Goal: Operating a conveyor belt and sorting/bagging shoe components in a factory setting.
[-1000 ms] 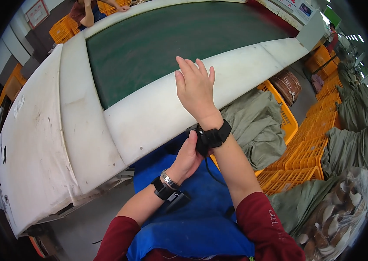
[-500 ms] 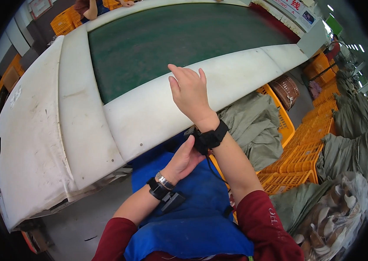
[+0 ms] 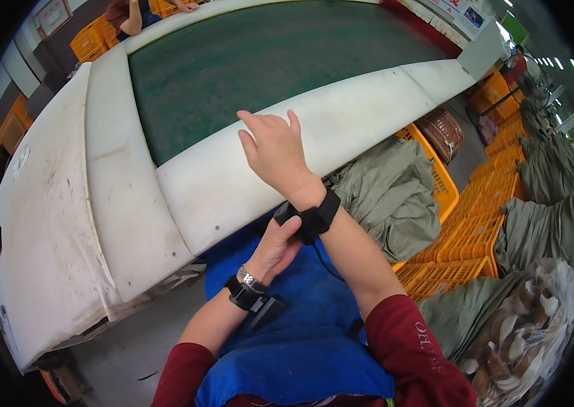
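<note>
My left hand (image 3: 276, 245) grips the small black box of a wrist strap (image 3: 321, 217) worn on my right wrist, its thumb pressed on the box. A thin black cable hangs from this strap. My right hand (image 3: 276, 150) is raised over the white edge (image 3: 355, 98) of the worktable, palm down, fingers loosely spread and holding nothing. Around my left wrist are a silver watch (image 3: 249, 277) and a second black strap (image 3: 243, 293) with a black box. I wear a blue apron (image 3: 287, 339).
Beyond the white border lies a green conveyor belt (image 3: 266, 61). A grey-green cloth (image 3: 389, 190) covers a yellow crate (image 3: 442, 173) at right. Stacked orange crates (image 3: 467, 247) and a clear bag of brown-and-white pieces (image 3: 518, 339) stand farther right. Another person's arm (image 3: 131, 20) rests at the far edge.
Both hands have shifted slightly left in the picture, and the right hand a little lower. My left hand stays on the wrist strap's box. The view has turned a little.
</note>
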### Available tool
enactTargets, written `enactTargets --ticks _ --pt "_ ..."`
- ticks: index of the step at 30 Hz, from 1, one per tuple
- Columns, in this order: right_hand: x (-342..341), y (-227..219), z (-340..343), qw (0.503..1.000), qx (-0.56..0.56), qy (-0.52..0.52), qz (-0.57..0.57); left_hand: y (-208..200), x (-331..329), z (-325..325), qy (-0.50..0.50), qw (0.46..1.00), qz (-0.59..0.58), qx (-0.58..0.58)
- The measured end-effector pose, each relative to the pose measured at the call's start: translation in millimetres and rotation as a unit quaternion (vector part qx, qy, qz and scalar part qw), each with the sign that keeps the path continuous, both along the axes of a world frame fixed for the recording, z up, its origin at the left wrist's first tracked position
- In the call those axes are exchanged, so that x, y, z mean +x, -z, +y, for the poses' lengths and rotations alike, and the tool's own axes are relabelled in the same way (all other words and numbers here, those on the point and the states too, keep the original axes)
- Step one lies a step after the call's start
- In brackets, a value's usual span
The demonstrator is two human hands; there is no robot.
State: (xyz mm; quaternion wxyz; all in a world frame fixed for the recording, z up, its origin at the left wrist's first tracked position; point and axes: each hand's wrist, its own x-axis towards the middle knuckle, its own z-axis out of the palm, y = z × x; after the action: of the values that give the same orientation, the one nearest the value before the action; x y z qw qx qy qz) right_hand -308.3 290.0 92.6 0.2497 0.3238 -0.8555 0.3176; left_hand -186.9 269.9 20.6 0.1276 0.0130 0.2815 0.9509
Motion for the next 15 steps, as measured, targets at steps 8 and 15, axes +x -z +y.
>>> enactTargets --ticks 8,15 --pt "2.9 -1.3 -8.7 0.999 -0.02 -0.037 0.029 16.0 1.0 0.4 0.026 0.998 -0.048 0.021" --pt "-1.7 2.5 -6.1 0.994 0.014 -0.037 0.099 6.2 2.2 3.0 0.034 0.995 -0.072 0.061"
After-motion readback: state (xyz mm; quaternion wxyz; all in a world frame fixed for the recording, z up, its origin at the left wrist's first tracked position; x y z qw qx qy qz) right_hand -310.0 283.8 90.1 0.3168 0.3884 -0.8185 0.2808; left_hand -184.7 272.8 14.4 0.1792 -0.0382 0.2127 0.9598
